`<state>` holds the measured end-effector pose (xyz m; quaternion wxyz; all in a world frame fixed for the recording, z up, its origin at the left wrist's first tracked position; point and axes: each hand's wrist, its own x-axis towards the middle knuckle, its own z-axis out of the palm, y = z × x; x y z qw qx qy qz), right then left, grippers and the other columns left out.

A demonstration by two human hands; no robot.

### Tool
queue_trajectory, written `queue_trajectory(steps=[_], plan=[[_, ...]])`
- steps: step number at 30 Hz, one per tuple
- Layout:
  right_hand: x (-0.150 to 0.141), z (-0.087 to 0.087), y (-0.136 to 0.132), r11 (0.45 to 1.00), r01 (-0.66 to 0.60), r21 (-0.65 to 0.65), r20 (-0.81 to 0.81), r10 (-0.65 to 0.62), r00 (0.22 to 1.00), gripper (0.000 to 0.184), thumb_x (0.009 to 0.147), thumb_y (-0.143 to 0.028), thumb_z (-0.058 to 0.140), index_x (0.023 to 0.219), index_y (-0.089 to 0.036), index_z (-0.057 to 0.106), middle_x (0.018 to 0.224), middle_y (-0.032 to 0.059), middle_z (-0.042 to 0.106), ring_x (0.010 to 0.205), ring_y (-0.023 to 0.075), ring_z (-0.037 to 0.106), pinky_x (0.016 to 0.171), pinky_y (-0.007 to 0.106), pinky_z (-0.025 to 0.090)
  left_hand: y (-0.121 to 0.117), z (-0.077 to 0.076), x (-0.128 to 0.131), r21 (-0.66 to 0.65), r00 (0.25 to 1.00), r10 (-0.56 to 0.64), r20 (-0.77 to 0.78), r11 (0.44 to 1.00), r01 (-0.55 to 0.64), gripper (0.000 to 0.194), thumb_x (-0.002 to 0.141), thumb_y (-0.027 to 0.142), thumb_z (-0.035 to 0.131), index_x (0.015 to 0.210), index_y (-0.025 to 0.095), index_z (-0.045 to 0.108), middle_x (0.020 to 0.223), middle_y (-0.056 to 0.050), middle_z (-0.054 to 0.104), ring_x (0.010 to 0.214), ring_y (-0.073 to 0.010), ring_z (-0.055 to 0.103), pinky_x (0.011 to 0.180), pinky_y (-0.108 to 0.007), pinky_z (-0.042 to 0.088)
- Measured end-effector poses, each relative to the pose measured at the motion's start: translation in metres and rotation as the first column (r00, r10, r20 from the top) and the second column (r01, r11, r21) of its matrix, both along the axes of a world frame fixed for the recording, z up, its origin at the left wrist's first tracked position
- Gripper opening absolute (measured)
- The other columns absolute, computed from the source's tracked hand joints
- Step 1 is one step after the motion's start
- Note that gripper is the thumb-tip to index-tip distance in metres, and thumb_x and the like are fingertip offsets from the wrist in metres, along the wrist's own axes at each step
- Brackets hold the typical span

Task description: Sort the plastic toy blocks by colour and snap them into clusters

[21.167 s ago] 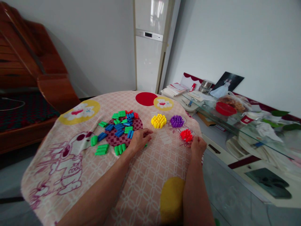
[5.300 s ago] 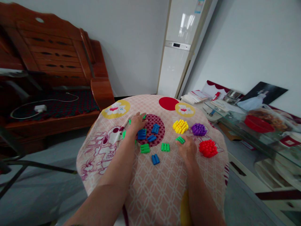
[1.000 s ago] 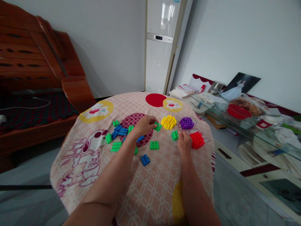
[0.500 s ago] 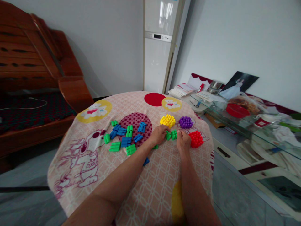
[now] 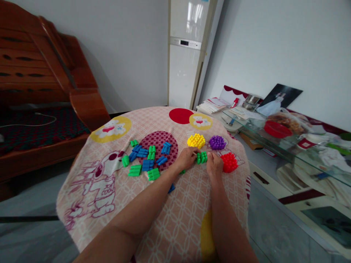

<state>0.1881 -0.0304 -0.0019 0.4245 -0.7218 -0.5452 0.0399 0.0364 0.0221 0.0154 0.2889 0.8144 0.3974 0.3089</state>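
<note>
A green cluster of knobbly plastic building blocks (image 5: 202,157) lies between my two hands, low over the table. My left hand (image 5: 188,157) is closed with its fingertips at the cluster's left side. At the right side, my right hand (image 5: 215,164) pinches the same cluster, its knuckles partly hiding the grip. Just beyond my hands sit a yellow block cluster (image 5: 196,141) and a purple block cluster (image 5: 217,142). A red block cluster (image 5: 229,162) is beside my right hand. Several loose blue blocks (image 5: 148,165) and green blocks (image 5: 135,170) are scattered to the left.
A patterned cloth (image 5: 181,204) covers the round table. My left forearm partly covers a blue block (image 5: 171,188). Glass shelving (image 5: 263,135) with papers, a red bowl (image 5: 277,129) and bags stands on the right. A wooden bench (image 5: 85,98) is at the left.
The green pieces, apart before with one at each hand, now sit together as one cluster. My left hand has shifted slightly to the right; the other clusters stay put.
</note>
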Motion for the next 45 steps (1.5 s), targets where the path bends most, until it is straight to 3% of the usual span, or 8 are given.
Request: queue_trajectory(steps=[11,17,20,24,29,32,39,45], plan=[[0.001,0.000,0.001,1.000,0.003,-0.010,-0.015,-0.003,1.000,0.039,0.092,-0.037,0.038,0.071,-0.017,0.064,0.067,0.0065,0.062,0.065,0.0166,0.047,0.061,0.028,0.027,0.007,0.027,-0.028,0.034,0.988,0.133,-0.077,0.991,-0.131,0.030,0.081,0.011,0.058,0.108,0.014,0.070,0.096,-0.007,0.074,0.080,-0.0152,0.069,0.079,-0.026,0.053],[0.002,0.002,0.002,0.999,0.026,-0.036,-0.031,-0.027,0.999,0.036,0.089,-0.035,0.041,0.071,-0.015,0.065,0.064,0.0055,0.059,0.062,0.0158,0.043,0.060,0.027,0.025,0.025,0.058,-0.120,0.115,0.873,0.426,-0.238,0.905,-0.410,0.024,0.080,0.018,0.062,0.102,0.014,0.071,0.097,-0.008,0.073,0.088,-0.0199,0.066,0.083,-0.030,0.050],[0.003,0.002,0.003,0.998,0.029,-0.048,-0.037,-0.030,0.999,0.035,0.088,-0.034,0.041,0.073,-0.015,0.067,0.065,0.0055,0.059,0.063,0.0159,0.043,0.060,0.027,0.025,0.025,0.059,-0.178,0.090,0.724,0.615,-0.312,0.778,-0.622,0.025,0.081,0.019,0.061,0.103,0.010,0.070,0.094,-0.012,0.072,0.090,-0.0223,0.064,0.086,-0.035,0.048],[0.003,0.002,0.003,0.999,0.031,-0.037,-0.024,-0.032,0.999,0.035,0.088,-0.034,0.042,0.075,-0.015,0.068,0.067,0.0062,0.060,0.065,0.0162,0.044,0.060,0.027,0.026,0.020,0.061,-0.214,-0.089,0.739,0.572,-0.355,0.766,-0.636,0.019,0.078,0.024,0.065,0.092,0.013,0.072,0.074,-0.008,0.070,0.071,-0.0207,0.064,0.071,-0.032,0.049],[0.004,-0.001,0.004,0.999,0.041,-0.015,-0.013,-0.041,0.999,0.035,0.088,-0.035,0.042,0.073,-0.015,0.066,0.065,0.0059,0.059,0.065,0.0166,0.044,0.060,0.027,0.026,0.018,0.071,-0.159,-0.159,0.908,0.282,-0.310,0.926,-0.342,0.025,0.077,0.024,0.061,0.095,0.013,0.073,0.075,-0.005,0.071,0.066,-0.0174,0.063,0.064,-0.027,0.048],[0.005,-0.004,0.004,0.999,0.036,0.001,-0.007,-0.036,0.999,0.035,0.088,-0.036,0.041,0.070,-0.016,0.064,0.063,0.0055,0.058,0.064,0.0169,0.044,0.060,0.028,0.027,0.009,0.070,-0.105,-0.070,0.877,0.028,-0.479,0.995,-0.070,0.019,0.073,0.022,0.064,0.087,0.016,0.075,0.079,-0.005,0.073,0.074,-0.0193,0.065,0.069,-0.028,0.048],[0.004,-0.002,0.001,1.000,0.011,0.010,-0.021,-0.010,1.000,0.036,0.090,-0.036,0.039,0.067,-0.017,0.060,0.062,0.0054,0.059,0.063,0.0165,0.045,0.060,0.028,0.025,-0.017,0.054,-0.049,-0.100,0.647,-0.132,-0.751,0.991,0.086,0.030,0.060,0.025,0.081,0.089,0.017,0.077,0.091,-0.012,0.074,0.085,-0.0263,0.068,0.065,-0.028,0.046],[0.002,0.000,0.001,1.000,0.029,0.011,-0.033,-0.029,0.999,0.035,0.090,-0.035,0.040,0.067,-0.017,0.060,0.064,0.0053,0.059,0.063,0.0162,0.044,0.061,0.028,0.026,-0.005,0.048,-0.053,0.045,0.814,-0.101,-0.573,0.987,0.154,0.022,0.071,0.013,0.067,0.089,0.020,0.076,0.091,-0.004,0.074,0.087,-0.0190,0.066,0.074,-0.024,0.046]])
